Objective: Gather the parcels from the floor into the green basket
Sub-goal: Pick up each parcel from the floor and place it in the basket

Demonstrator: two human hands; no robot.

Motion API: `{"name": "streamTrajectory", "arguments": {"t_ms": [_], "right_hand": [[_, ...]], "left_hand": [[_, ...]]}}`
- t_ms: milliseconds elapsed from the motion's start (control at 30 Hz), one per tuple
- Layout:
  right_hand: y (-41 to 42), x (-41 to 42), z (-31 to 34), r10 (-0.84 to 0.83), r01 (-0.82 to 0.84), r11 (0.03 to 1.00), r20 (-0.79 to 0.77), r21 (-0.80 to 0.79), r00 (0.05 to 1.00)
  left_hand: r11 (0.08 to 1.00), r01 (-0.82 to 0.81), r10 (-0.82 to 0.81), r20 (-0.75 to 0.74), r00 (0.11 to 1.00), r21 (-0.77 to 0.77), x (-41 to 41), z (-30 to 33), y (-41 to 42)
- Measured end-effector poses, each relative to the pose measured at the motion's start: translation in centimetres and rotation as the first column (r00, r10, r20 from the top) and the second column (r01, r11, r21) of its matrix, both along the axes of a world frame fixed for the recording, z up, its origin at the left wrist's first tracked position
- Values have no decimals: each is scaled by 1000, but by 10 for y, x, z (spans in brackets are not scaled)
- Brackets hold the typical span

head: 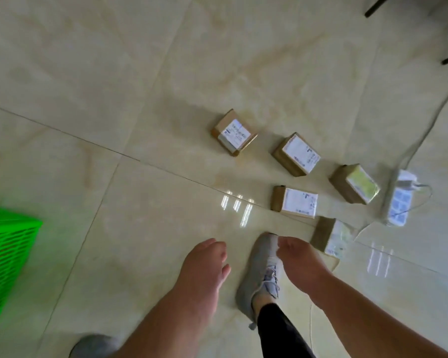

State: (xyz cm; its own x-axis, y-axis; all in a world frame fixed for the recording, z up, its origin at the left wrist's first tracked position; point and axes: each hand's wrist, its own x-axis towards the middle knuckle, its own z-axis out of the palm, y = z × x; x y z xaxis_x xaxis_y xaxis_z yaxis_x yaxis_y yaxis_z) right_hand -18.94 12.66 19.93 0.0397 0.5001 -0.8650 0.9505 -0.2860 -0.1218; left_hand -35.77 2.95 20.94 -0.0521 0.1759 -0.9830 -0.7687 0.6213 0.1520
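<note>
Five brown parcels (299, 204) lie on the floor (140, 228) at centre-right; their white labels are too blurred to read. The green basket (8, 257) stands far left, contents not visible. Your left hand (204, 264) and right hand (299, 257) hang empty, fingers loosely curled.

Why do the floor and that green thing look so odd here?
Head view: the glossy floor mirrors bright light streaks near the parcels; the green basket smears with motion blur at the edge; wide-angle bending curves the tile seams.
</note>
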Motion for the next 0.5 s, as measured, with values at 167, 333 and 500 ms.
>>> {"name": "streamTrajectory", "arguments": {"t_ms": [167, 333, 500], "right_hand": [[60, 82, -36, -106, 106, 994, 0, 40, 994], [110, 138, -73, -119, 116, 989, 22, 87, 993], [121, 169, -116, -587, 593, 805, -109, 27, 802]], "left_hand": [[993, 109, -108, 21, 994, -41, 88, -36, 62], [965, 258, -256, 45, 966, -42, 154, -67, 102], [721, 690, -688, -192, 700, -64, 177, -99, 148]]}}
